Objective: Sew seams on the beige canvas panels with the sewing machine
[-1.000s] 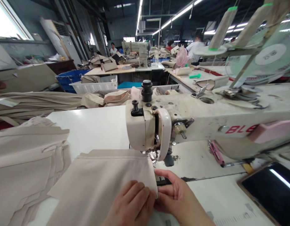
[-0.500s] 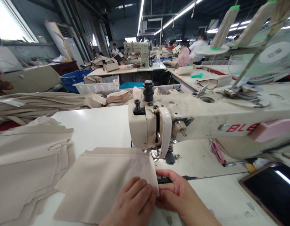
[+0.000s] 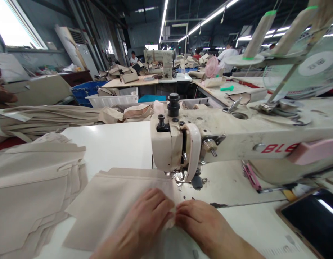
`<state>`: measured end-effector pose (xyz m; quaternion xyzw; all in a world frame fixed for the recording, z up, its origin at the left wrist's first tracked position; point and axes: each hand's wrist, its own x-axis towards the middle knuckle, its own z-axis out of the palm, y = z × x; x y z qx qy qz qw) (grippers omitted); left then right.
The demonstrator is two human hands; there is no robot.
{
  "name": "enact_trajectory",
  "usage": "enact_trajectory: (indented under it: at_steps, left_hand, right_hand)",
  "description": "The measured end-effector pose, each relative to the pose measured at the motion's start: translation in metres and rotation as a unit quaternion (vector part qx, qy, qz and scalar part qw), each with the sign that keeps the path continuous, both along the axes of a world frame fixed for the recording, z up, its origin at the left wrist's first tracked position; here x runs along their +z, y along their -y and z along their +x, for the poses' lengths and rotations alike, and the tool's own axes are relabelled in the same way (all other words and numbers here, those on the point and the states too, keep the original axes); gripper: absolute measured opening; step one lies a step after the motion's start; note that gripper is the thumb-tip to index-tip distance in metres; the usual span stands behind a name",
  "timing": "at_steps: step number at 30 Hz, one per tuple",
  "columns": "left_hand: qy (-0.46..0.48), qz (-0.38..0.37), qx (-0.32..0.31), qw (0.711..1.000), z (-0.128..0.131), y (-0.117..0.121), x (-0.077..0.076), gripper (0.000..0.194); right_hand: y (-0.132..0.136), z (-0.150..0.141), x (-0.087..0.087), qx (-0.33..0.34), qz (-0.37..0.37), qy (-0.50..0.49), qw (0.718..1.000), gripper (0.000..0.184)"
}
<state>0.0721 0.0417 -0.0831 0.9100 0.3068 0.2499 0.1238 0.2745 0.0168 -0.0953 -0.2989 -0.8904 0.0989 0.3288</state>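
At machine [image 3: 166, 147]: cloth [image 3: 117, 194] looks light, floppy; best held by edge. Left hand [image 3: 147, 212], right hand [image 3: 198, 219] pinch edge.

A sewing workshop with sewing machines [image 3: 169, 144] and piled fabric pieces [image 3: 28, 194]

Red letters reading "BLE" are showing on the sewing machine's arm [image 3: 236, 144]; a pink pad [image 3: 312, 151] is covering the space just beside them.
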Motion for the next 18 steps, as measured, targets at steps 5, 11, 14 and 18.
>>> enact_trajectory:
  at_steps: [5,11,14,18]
  left_hand:
    - [-0.106,-0.011,0.012,0.994,-0.012,-0.034,-0.005,0.027]
    - [-0.071,-0.022,0.025,0.997,-0.011,-0.046,-0.012,0.023]
    - [-0.043,-0.051,0.058,0.996,-0.006,-0.055,-0.006,0.025]
    - [-0.028,-0.066,0.075,0.995,-0.004,-0.070,0.000,0.021]
  right_hand:
    - [-0.001,-0.006,-0.002,-0.001,0.050,0.023,0.998,0.039]
    - [-0.007,-0.006,-0.006,-0.027,0.095,0.028,0.995,0.046]
    - [-0.017,-0.006,-0.006,-0.025,0.099,0.033,0.994,0.046]
    - [-0.026,-0.005,-0.005,-0.041,0.108,0.043,0.992,0.045]
